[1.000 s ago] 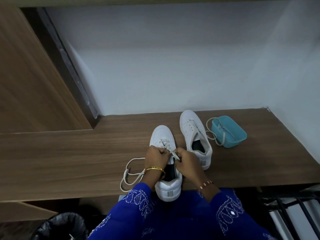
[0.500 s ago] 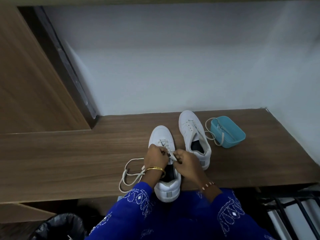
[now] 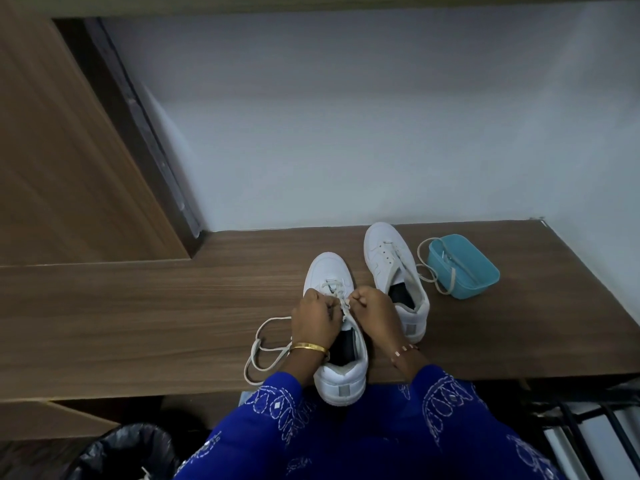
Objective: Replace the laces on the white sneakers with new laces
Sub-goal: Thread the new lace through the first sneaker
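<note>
Two white sneakers stand on a wooden desk (image 3: 138, 317). The near sneaker (image 3: 341, 372) points away from me, its heel over the desk's front edge. My left hand (image 3: 311, 318) and my right hand (image 3: 372, 310) meet over its eyelets, each pinching the off-white lace (image 3: 332, 284) threaded at its front. A loose length of lace (image 3: 263, 348) trails in loops on the desk to the left, behind my left wrist. The far sneaker (image 3: 394, 271) lies to the right with few laces in it.
A small teal tub (image 3: 462, 266) sits right of the far sneaker, a lace (image 3: 427, 270) hanging over its rim onto the desk. A wooden panel rises at left, a white wall behind. A black-lined bin (image 3: 128, 452) stands below left; a dark rack (image 3: 588, 420) below right.
Both hands have crept a little forward along the near sneaker's eyelets and drawn closer together. The loose lace loops at left have shifted slightly.
</note>
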Demonstrator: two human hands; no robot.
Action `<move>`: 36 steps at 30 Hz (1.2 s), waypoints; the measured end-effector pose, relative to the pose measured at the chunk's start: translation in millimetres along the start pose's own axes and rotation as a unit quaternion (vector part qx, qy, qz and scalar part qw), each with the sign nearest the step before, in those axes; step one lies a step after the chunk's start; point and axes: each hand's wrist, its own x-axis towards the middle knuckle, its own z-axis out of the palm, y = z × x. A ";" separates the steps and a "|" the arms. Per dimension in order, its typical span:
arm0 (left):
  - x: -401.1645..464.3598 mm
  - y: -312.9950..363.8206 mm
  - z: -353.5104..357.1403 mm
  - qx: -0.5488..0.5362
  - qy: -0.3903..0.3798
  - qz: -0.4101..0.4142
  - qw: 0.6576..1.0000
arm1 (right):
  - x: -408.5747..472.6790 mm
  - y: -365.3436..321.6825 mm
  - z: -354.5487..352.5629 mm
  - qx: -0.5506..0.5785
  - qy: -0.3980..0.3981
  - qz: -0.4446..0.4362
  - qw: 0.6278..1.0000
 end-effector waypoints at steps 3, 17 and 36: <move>-7.4 -6.4 -0.3 0.012 0.001 0.059 0.998 | 3.6 1.4 -0.5 -0.005 0.001 -0.004 1.000; -30.3 -25.2 -1.8 -0.031 0.076 -0.022 0.996 | 13.2 -55.0 -119.1 0.385 0.327 0.066 0.861; -32.9 -26.7 0.7 -0.089 0.022 -0.086 0.992 | 3.6 -35.5 -58.8 0.161 0.169 -0.019 0.972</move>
